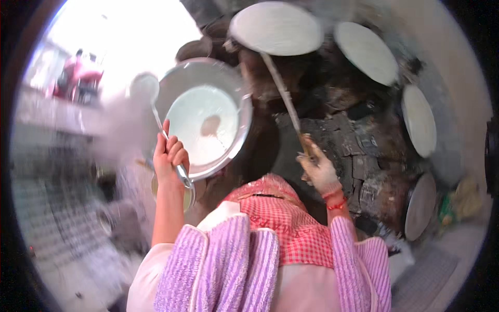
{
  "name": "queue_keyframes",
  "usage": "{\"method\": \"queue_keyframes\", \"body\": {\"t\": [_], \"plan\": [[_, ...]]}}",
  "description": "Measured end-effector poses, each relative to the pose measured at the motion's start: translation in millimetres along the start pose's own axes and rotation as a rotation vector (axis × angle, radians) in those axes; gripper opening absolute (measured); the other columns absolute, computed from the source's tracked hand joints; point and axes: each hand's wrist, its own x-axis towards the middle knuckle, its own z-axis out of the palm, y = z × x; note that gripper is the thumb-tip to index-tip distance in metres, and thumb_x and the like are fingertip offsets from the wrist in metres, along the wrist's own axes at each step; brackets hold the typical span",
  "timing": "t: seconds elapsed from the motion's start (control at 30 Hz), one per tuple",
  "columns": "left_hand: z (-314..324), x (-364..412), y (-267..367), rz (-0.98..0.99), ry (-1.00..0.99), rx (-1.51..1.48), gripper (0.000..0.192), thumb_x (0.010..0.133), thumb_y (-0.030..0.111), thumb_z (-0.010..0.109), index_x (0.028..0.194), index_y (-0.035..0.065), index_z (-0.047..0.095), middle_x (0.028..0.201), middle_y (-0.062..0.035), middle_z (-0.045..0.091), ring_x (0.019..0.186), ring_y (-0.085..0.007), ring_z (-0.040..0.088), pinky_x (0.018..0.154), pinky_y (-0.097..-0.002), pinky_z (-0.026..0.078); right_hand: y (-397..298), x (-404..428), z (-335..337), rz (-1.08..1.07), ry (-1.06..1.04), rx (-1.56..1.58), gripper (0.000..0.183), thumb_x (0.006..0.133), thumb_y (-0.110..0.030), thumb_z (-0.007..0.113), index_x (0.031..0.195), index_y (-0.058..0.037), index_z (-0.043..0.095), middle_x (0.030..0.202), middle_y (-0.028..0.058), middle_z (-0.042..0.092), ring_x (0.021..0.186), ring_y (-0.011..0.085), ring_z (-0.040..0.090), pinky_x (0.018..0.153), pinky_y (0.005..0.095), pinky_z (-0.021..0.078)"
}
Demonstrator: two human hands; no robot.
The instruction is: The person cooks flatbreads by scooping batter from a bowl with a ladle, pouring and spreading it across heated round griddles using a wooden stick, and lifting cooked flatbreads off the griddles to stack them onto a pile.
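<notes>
My left hand [171, 156] grips the metal handle of a ladle [145, 87]. The ladle's bowl is raised over the left rim of a large metal basin [212, 72]. White liquid [185, 117], perhaps batter, lies in the basin, with a brownish patch on its surface. My right hand [319, 165] wears a pale glove and holds a long thin stick [286, 97]. The far end of the stick meets the near edge of a round white disc [276, 29]; whether it is a lid or a coated griddle I cannot tell.
More pale discs [366, 52], [419, 121], [420, 206] curve around the right on dark, sooty brickwork [353, 144]. A small metal pot [189, 197] sits below the basin. Whitish steam or blur [121, 124] covers the left. People [80, 76] are in the bright opening beyond.
</notes>
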Motion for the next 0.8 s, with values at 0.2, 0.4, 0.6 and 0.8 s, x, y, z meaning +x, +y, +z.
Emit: {"method": "queue_keyframes", "body": {"t": [0.2,0.4,0.6,0.8], "plan": [[-64,-12,62,0.015,0.378,0.812,0.040,0.101,0.032,0.044,0.137,0.0128,0.044,0.064,0.0018,0.040,0.043,-0.0051,0.032,0.036,-0.0218,0.027,-56,106,102,0.598,-0.533,0.296,0.052,0.093,-0.013,0.054,0.143,-0.0087,0.038,0.101,0.0120,0.062,0.059,0.0059,0.053,0.042,0.0175,0.0406],[-269,107,92,-0.149,0.610,1.896,0.032,0.095,0.022,0.046,0.113,-0.0025,0.056,0.098,-0.0314,0.062,0.095,-0.0465,0.060,0.082,-0.0490,0.047,-35,158,217,0.812,-0.555,-0.184,0.052,0.091,-0.022,0.060,0.140,-0.0135,0.043,0.074,0.0012,0.056,0.045,0.0042,0.039,0.038,0.0186,0.0284],[-287,149,83,-0.196,0.632,1.898,0.031,0.097,0.025,0.045,0.098,-0.0033,0.056,0.090,-0.0311,0.063,0.086,-0.0447,0.063,0.073,-0.0500,0.049,-13,183,223,0.520,-0.566,-0.427,0.046,0.092,-0.022,0.057,0.135,-0.0104,0.050,0.085,0.0061,0.061,0.050,0.0094,0.051,0.045,0.0226,0.0398],[-264,163,61,-0.479,0.544,0.735,0.027,0.100,0.026,0.044,0.097,-0.0001,0.052,0.059,-0.0011,0.043,0.040,-0.0117,0.038,0.036,-0.0309,0.033,39,192,197,0.205,-0.530,-0.911,0.034,0.087,-0.020,0.063,0.118,-0.0056,0.060,0.094,0.0180,0.068,0.082,0.0329,0.066,0.075,0.0381,0.0517]]}}
